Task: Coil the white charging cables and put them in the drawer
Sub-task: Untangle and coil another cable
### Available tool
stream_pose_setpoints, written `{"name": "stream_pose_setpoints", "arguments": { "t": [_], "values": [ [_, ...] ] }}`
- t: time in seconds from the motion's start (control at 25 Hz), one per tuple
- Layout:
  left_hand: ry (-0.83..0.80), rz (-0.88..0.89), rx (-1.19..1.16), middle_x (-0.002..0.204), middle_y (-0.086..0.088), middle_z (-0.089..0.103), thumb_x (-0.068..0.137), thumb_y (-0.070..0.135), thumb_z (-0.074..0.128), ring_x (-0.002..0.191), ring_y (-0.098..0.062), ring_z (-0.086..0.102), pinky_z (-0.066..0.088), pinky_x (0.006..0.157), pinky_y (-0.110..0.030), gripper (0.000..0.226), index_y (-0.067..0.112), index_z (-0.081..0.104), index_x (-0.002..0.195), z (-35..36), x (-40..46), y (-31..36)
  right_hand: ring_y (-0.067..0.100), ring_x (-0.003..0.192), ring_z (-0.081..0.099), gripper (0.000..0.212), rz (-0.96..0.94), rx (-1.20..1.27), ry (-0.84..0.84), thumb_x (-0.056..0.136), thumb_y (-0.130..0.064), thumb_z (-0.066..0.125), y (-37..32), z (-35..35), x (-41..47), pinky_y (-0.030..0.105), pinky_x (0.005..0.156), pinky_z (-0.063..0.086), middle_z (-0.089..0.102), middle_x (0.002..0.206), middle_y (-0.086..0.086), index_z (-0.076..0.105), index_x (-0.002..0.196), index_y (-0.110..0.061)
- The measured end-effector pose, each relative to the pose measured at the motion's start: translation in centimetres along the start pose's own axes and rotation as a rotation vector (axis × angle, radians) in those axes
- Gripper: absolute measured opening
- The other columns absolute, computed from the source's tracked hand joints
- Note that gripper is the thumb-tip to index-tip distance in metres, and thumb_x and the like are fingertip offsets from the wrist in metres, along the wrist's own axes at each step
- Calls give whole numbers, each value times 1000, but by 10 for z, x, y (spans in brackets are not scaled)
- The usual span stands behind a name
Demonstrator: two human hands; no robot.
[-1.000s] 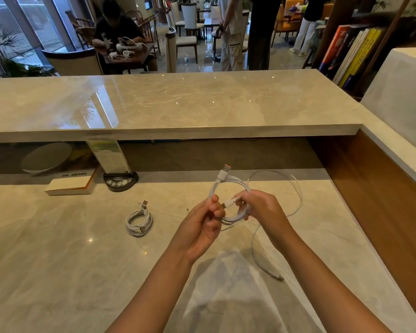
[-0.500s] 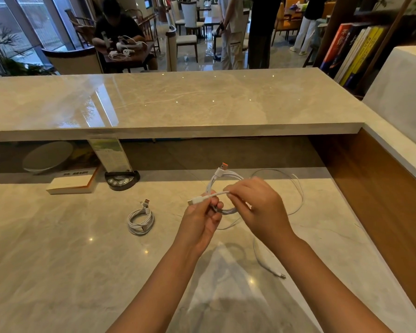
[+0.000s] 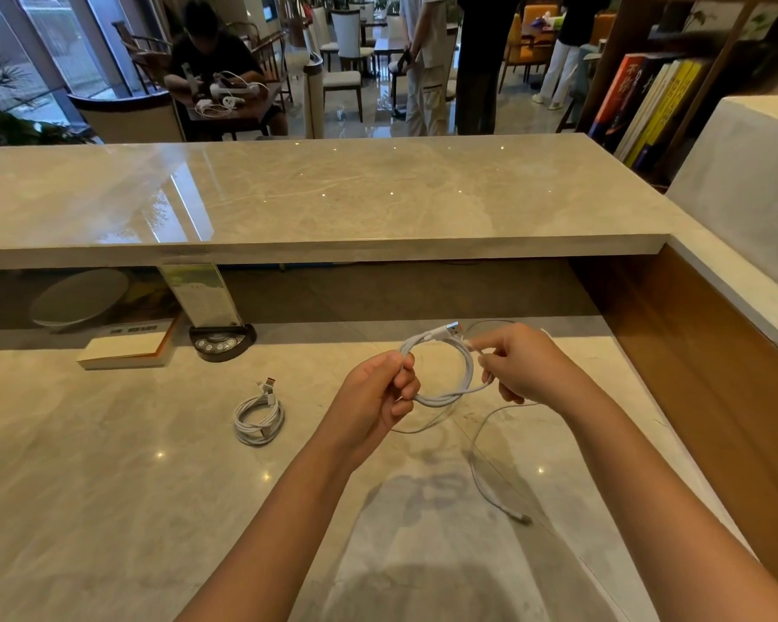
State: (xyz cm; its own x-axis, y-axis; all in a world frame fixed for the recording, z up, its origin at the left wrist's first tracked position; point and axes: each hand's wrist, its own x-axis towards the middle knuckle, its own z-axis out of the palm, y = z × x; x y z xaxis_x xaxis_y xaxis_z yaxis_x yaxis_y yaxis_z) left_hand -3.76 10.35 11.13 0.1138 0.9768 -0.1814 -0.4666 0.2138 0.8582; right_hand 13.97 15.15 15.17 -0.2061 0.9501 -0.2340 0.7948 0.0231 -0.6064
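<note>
A book [image 3: 124, 350] lies flat beside a round black stand [image 3: 222, 343] holding a leaflet — shelved books [image 3: 647, 105] stand far right.

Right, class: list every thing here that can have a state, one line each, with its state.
Cable in hands: looped into a ring, held up off the desk.
Coiled cable: wound, lying on the desk.
Loose cable: uncoiled, trailing across the desk.
Left hand: grips the ring's left side.
Right hand: pinches the ring's right side.
Book: closed, flat.
</note>
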Motion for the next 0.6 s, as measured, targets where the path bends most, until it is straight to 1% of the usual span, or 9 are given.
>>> {"name": "stream_pose_setpoints", "arguments": {
  "t": [0.04, 0.12, 0.2, 0.28, 0.4, 0.48, 0.52, 0.6],
  "values": [
    [-6, -19, 5, 56, 4, 40, 98, 12, 34, 52, -6, 40, 27, 42, -14, 28, 9, 51, 76, -1, 0, 1, 12, 41, 48, 34, -7, -3, -69, 94, -5, 43, 0, -3, 1, 19, 39, 38, 61, 66, -1, 66, 114, -21],
    [-11, -53, -3, 56, 4, 40, 98, 12, 33, 50, -6, 41, 27, 40, -13, 28, 9, 51, 77, -2, 1, 1, 13, 44, 44, 33, -24, 88, -155, 93, -2, 45, -1, -6, 1, 19, 38, 34, 60, 66, 4, 72, 104, -17],
    [-1, -91, -61, 55, 4, 42, 98, 12, 34, 49, -5, 42, 28, 39, -13, 27, 9, 51, 77, -5, 1, -1, 12, 49, 41, 32, -64, 218, -166, 93, -3, 47, -3, -7, 0, 19, 42, 34, 57, 64, 4, 73, 97, -20],
    [-2, -138, -174, 54, 4, 42, 95, 14, 38, 49, -6, 42, 29, 40, -13, 23, 10, 52, 77, -8, -1, -1, 10, 52, 39, 32, -111, 307, -152, 94, -5, 48, -2, -6, 1, 19, 46, 33, 55, 63, 3, 72, 93, -27],
    [-42, -174, -304, 54, 3, 42, 85, 18, 46, 48, -6, 42, 28, 40, -13, 15, 11, 52, 74, -8, -4, -2, 11, 55, 36, 33, -161, 402, -206, 95, -7, 47, 3, -2, 4, 19, 48, 31, 52, 67, 7, 73, 94, -28],
    [-31, -170, -274, 55, 3, 42, 88, 17, 44, 49, -5, 42, 28, 41, -12, 17, 10, 52, 74, -7, -5, -4, 12, 57, 35, 36, -163, 427, -233, 95, -5, 43, 4, -1, 6, 20, 50, 30, 50, 69, 8, 73, 95, -24],
    [-5, -162, -227, 56, 2, 42, 92, 16, 42, 49, -5, 42, 28, 41, -12, 21, 10, 51, 75, -6, -4, -6, 11, 57, 35, 36, -146, 430, -245, 94, -5, 40, 4, -1, 7, 20, 51, 30, 50, 68, 5, 72, 96, -21],
    [50, -148, -153, 57, 1, 42, 97, 14, 38, 50, -6, 43, 28, 41, -12, 25, 9, 52, 76, -4, -2, -8, 8, 56, 37, 31, -120, 398, -256, 93, -13, 41, 0, 0, 4, 20, 54, 31, 50, 62, -8, 71, 97, -20]
  ]
}}
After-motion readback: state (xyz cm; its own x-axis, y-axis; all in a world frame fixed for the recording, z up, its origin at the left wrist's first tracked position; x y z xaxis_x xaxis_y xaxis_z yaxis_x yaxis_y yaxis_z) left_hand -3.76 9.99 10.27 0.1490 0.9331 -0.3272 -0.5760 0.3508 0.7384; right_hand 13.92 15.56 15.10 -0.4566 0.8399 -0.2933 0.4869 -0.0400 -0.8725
